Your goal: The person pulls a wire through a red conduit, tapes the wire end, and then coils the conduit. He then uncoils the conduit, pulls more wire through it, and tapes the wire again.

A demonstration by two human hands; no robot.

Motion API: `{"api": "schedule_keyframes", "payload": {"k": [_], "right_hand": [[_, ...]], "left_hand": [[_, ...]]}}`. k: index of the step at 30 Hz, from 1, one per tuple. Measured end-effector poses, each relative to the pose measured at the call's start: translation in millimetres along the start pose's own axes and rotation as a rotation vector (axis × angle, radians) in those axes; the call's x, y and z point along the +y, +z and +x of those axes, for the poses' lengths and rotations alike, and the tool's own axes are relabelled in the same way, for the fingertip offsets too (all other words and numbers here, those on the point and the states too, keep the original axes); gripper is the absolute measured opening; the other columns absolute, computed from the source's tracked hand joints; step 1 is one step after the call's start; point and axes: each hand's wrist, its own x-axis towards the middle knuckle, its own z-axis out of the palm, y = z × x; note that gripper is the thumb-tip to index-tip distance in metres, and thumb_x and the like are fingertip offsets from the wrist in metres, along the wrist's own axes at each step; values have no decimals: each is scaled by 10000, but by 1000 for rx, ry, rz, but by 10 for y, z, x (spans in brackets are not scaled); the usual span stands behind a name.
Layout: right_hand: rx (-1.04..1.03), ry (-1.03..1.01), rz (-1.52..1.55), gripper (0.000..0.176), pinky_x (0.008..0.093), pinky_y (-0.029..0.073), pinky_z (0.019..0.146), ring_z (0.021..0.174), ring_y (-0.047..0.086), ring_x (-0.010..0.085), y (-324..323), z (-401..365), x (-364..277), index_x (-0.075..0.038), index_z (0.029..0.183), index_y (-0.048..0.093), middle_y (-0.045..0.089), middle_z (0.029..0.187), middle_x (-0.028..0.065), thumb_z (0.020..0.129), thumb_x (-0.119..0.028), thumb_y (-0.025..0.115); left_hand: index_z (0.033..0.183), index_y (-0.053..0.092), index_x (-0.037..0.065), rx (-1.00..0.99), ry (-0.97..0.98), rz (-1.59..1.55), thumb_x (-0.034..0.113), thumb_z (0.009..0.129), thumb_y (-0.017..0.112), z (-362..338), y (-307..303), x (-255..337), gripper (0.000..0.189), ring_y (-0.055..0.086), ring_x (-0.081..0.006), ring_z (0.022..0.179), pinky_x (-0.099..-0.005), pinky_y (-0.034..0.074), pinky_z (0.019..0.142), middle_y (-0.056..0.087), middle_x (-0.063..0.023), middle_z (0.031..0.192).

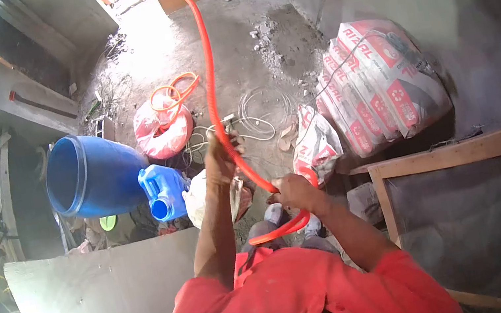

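Note:
A long orange flexible hose point(207, 63) runs from the bright doorway at the top down to my body. My left hand point(222, 160) is closed around it in front of me, fingertips showing on its right side. Lower and to the right, my right hand point(301, 194) grips the same hose in a fist. Past this fist the hose bends into a loop and its end part point(271, 236) lies across in front of my shirt, above my shoes. On the floor ahead sits a coil in red-and-white wrapping point(164, 128), with loose orange loops on top.
A blue drum point(99, 173) lies on its side at the left, beside a blue jug point(164, 192). Stacked cement bags point(382, 86) stand at the right. Nearer are a wooden frame point(458, 153) and a pale board point(105, 282). Rubble point(266, 36) and thin cable point(257, 115) lie on the floor.

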Motion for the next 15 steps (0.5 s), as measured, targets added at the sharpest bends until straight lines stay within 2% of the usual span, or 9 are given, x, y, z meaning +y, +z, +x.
{"api": "schedule_keyframes", "payload": {"k": [1, 2, 4, 6, 8, 9, 11, 14, 15], "right_hand": [[156, 76, -104, 437, 466, 531, 621, 710, 691, 378, -52, 20, -118, -26, 943, 646, 675, 730, 193, 833, -446, 701], [158, 81, -107, 437, 466, 531, 621, 710, 691, 378, -9, 91, -98, -26, 943, 646, 675, 730, 193, 833, -446, 701], [325, 88, -184, 463, 451, 529, 587, 673, 691, 355, 86, 185, -73, -28, 917, 636, 674, 733, 184, 819, -476, 701], [293, 164, -130, 532, 464, 538, 638, 725, 693, 373, 158, 186, -33, -12, 926, 629, 682, 788, 207, 806, -526, 698], [-19, 73, -40, 620, 484, 539, 708, 810, 689, 398, 254, 122, 240, 0, 934, 645, 686, 845, 227, 822, -611, 637], [-268, 110, -178, 703, 515, 524, 772, 909, 675, 412, 184, 36, 267, -18, 978, 674, 691, 913, 236, 835, -693, 544], [-377, 87, -78, 702, 560, 481, 850, 952, 671, 401, 171, -312, 427, -90, 1057, 702, 698, 991, 213, 854, -722, 476], [-413, 148, -160, 584, 587, 420, 928, 973, 677, 370, 938, -788, 1131, -160, 1134, 694, 692, 1073, 198, 912, -636, 439], [-377, 185, -197, 552, 586, 405, 943, 1007, 672, 342, 1089, -1030, 1251, -170, 1125, 701, 689, 1105, 172, 924, -604, 425]], "left_hand": [[1384, 344, -39, 114, -41, 160, 533, 941, 559, -91, 51, -84, 755, 647, -251, 839, -362, 540, 694, 629, -131, 1052], [1397, 294, -45, 230, -88, 320, 498, 924, 618, -189, 113, -186, 790, 647, -256, 861, -362, 537, 690, 617, -150, 1081], [1397, 235, -40, 213, -230, 382, 387, 904, 684, -300, 232, -383, 792, 658, -257, 838, -354, 539, 693, 618, -174, 1051], [1135, 449, -5, 331, -83, 401, 278, 927, 661, -343, 448, -499, 410, 568, -174, 560, -336, 492, 528, 563, -69, 747], [947, 496, 63, 485, 32, 337, 305, 948, 631, -248, 648, -329, 277, 466, -120, 467, -299, 409, 430, 463, 8, 622], [915, 504, 89, 433, -15, 198, 336, 956, 617, -183, 660, -173, 274, 435, -101, 447, -274, 378, 413, 444, 29, 606], [889, 529, 124, 271, -103, -10, 394, 969, 589, -20, 467, 252, 289, 392, -73, 426, -238, 326, 394, 425, 57, 597], [967, 575, 100, 7, -77, -329, 417, 972, 576, -15, 546, 1081, 317, 353, -47, 426, -225, 283, 386, 419, 64, 610], [1026, 585, 70, -11, 70, -181, 378, 981, 570, -68, 607, 1319, 311, 327, -40, 426, -216, 272, 384, 404, 66, 612]]}}
